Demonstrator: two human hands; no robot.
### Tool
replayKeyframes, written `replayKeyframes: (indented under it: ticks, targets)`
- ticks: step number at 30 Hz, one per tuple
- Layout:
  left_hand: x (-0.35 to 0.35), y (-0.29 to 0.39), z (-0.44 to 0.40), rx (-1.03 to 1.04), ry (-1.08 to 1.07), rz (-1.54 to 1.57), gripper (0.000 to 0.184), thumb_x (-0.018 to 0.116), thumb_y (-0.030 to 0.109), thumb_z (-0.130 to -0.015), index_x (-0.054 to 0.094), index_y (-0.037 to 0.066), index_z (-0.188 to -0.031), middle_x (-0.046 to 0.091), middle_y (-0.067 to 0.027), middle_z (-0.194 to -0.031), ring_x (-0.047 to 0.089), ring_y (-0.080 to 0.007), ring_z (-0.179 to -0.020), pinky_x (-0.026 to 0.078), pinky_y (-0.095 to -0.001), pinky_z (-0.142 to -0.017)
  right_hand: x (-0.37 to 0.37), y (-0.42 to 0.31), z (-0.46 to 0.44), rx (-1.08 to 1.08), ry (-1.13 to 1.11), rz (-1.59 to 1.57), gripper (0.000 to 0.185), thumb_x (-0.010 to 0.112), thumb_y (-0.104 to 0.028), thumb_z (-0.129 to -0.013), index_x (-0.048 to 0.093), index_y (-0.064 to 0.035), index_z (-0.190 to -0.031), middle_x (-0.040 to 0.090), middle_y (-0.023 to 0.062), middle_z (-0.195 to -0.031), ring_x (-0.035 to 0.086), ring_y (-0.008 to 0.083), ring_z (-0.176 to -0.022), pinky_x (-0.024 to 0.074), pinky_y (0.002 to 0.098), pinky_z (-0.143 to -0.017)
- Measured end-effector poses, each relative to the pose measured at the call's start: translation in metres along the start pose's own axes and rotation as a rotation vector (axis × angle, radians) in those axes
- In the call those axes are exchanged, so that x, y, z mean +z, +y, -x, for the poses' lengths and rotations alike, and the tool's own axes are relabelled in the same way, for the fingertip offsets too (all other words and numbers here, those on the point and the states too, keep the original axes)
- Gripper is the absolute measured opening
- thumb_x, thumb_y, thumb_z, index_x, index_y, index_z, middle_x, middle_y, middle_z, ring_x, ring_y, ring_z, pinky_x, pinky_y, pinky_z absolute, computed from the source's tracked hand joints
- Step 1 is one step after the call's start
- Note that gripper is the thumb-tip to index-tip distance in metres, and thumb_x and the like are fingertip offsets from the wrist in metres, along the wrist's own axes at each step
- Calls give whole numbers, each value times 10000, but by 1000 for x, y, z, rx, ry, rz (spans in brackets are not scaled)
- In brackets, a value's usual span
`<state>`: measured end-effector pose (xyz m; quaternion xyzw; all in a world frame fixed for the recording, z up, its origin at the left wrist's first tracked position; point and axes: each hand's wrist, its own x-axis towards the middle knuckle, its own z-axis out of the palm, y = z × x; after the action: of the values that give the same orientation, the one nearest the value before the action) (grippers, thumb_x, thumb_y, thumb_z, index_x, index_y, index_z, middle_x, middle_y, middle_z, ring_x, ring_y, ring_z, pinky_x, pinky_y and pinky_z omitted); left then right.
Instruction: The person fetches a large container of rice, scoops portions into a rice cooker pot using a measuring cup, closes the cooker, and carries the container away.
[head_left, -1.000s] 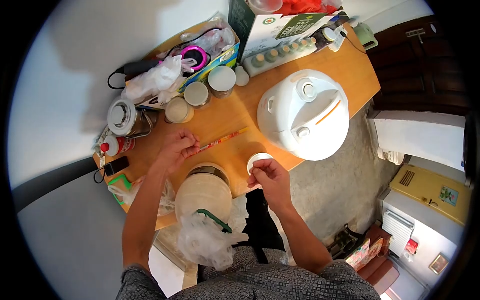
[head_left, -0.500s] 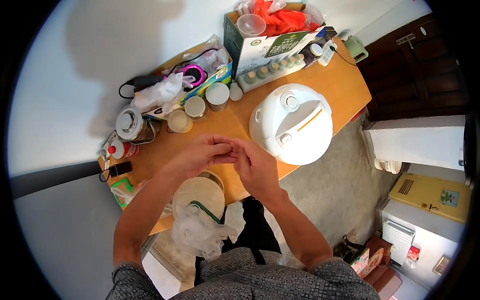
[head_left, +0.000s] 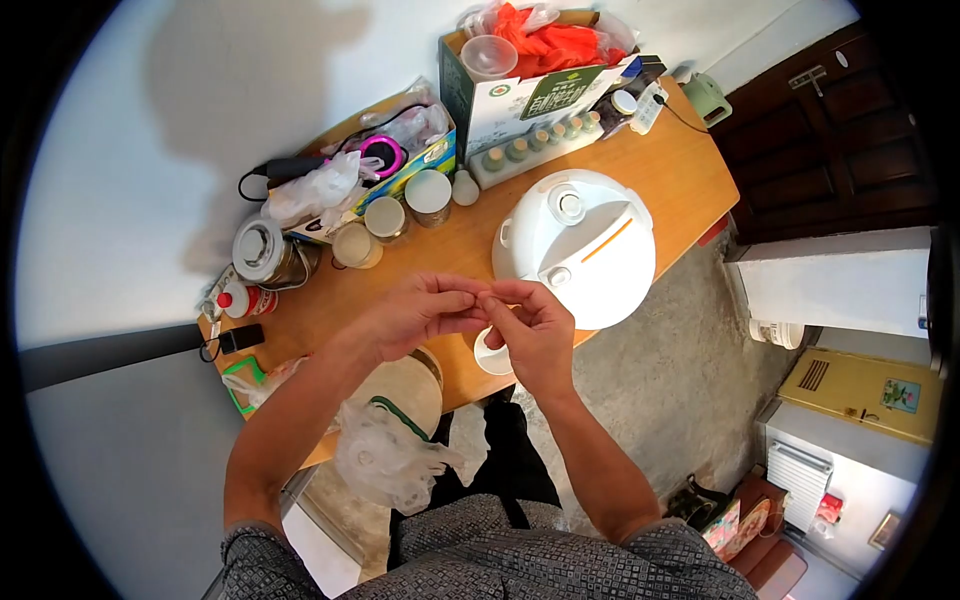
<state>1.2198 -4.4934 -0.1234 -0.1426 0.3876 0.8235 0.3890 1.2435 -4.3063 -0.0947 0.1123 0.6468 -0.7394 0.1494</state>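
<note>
Above the front part of the wooden table, my left hand [head_left: 432, 312] and my right hand [head_left: 536, 335] meet fingertip to fingertip, both pinched. Anything between the fingers is too small or hidden to make out. Below my right hand, a small white round dish or lid [head_left: 493, 358] shows partly on the table edge. To the right stands a large white rice cooker [head_left: 625, 275], lid down. Under my left forearm is a wide round tub [head_left: 405, 385], partly covered by the arm and a clear plastic bag [head_left: 385, 460] with a green edge.
Along the wall are several jars [head_left: 385, 218], a steel pot [head_left: 265, 250], a red-capped bottle [head_left: 238, 298] and a box of bags and cables [head_left: 330, 185]. Behind them stand a tall carton [head_left: 520, 105] and a rack of small bottles [head_left: 540, 145]. The wooden table [head_left: 690, 170] ends above the floor.
My hands have shifted slightly right, and my right hand has turned with its fingers raised. The white round dish or lid now shows beneath it. The view has shifted slightly.
</note>
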Motion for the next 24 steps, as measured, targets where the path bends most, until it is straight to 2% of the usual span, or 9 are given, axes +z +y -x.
replayKeyframes:
  ticks: [3, 7, 10, 12, 16, 18, 20, 22, 24]
  targets:
    - [6, 2, 1, -9, -23, 10, 265, 569, 77, -972, 611, -51, -1200, 657, -154, -1150, 680, -218, -1025, 561, -308, -951, 0, 5, -1, -109, 39, -30, 139, 701, -43, -896, 614, 6, -992, 644, 42, -750, 580, 75, -585, 451, 202, -506]
    - [7, 4, 2, 0, -56, 29, 270, 575, 88, -968, 616, -48, -1199, 663, -152, -1147, 682, -216, -1012, 555, -330, -953, -2, 2, -3, -140, 77, -121, 160, 720, -39, -883, 588, 0, -966, 631, 38, -735, 576, 82, -597, 443, 202, -510]
    - [16, 12, 6, 1, -31, -32, 268, 610, 114, -959, 628, -40, -1177, 676, -136, -1115, 687, -197, -972, 559, -331, -933, -12, -2, -6, -22, -12, -115, 164, 733, -67, -880, 592, -9, -940, 631, 45, -741, 577, 90, -615, 454, 207, -528]
    - [20, 15, 7, 1, -10, -96, 260, 629, 127, -951, 638, -32, -1157, 682, -125, -1092, 687, -185, -955, 561, -319, -920, -15, -3, -8, 203, -85, -287, 159, 737, -90, -880, 602, -17, -921, 630, 46, -735, 583, 99, -623, 472, 223, -545]
    - [18, 16, 8, -36, 12, -153, 232, 669, 154, -934, 663, -12, -1096, 691, -94, -1036, 683, -155, -910, 566, -287, -885, -18, -1, -8, 282, -149, -364, 148, 726, -118, -890, 619, -20, -920, 634, 43, -751, 590, 116, -621, 489, 241, -561]
    - [12, 16, 8, -34, -20, -124, 225, 666, 156, -937, 667, -9, -1090, 691, -90, -1024, 682, -152, -911, 567, -281, -875, -19, -4, -7, 346, -180, -455, 128, 684, -114, -919, 637, -6, -970, 643, 44, -787, 598, 124, -630, 498, 247, -573]
    - [9, 16, 9, -31, -53, -94, 218, 662, 157, -940, 670, -6, -1084, 691, -86, -1012, 680, -149, -912, 568, -275, -865, -25, -6, -7, 302, -161, -402, 150, 670, -112, -926, 642, 6, -1013, 640, 42, -796, 597, 118, -638, 500, 246, -581]
    - [9, 14, 10, -21, 28, -110, 214, 653, 152, -945, 665, -13, -1081, 686, -87, -1005, 676, -147, -912, 573, -273, -846, -38, -12, -8, 257, -139, -346, 178, 655, -110, -933, 646, 19, -1056, 637, 39, -806, 595, 112, -646, 502, 244, -589]
    - [13, 17, 15, -5, 62, -95, 212, 649, 148, -947, 662, -17, -1079, 683, -90, -1006, 674, -149, -912, 573, -274, -845, -59, -26, -16, 75, -102, -23, 238, 628, -123, -952, 638, 27, -1136, 622, 27, -805, 591, 100, -658, 497, 247, -595]
